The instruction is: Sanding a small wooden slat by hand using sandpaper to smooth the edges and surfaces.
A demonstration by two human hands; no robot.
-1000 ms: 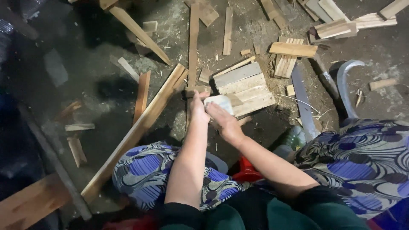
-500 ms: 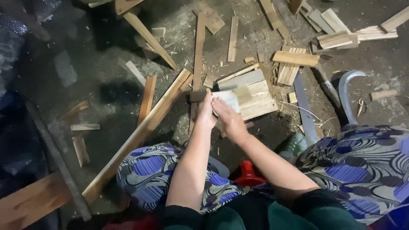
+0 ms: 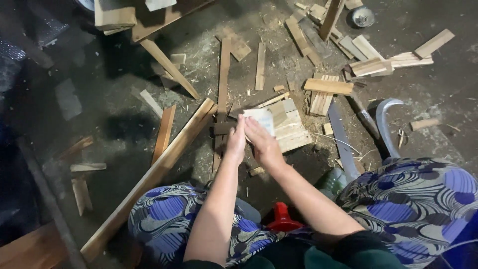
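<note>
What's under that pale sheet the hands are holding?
The pale sheet lies over a stack of short wooden slats, whose right side shows. The left hand and right hand hide the sheet's lower edge and whatever lies below it.

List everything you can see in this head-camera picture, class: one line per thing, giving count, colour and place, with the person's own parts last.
pale flat piece: one, whitish, held between both hands at centre.
stack of short boards: one, light wood, on the floor just right of the hands.
long plank: one, tan, lying diagonally left of the hands.
thin slat: one, brown, lying lengthwise beyond the hands.
wood offcuts: many, tan, scattered over the upper right floor.
curved blade: one, grey metal, on the floor at right.
red object: one, red, between the knees; kind unclear.
floor: dark, dusted with chips.
patterned garment: blue, white and black, over both knees.
left hand: on the pale piece's left edge.
right hand: on its lower right.
</note>
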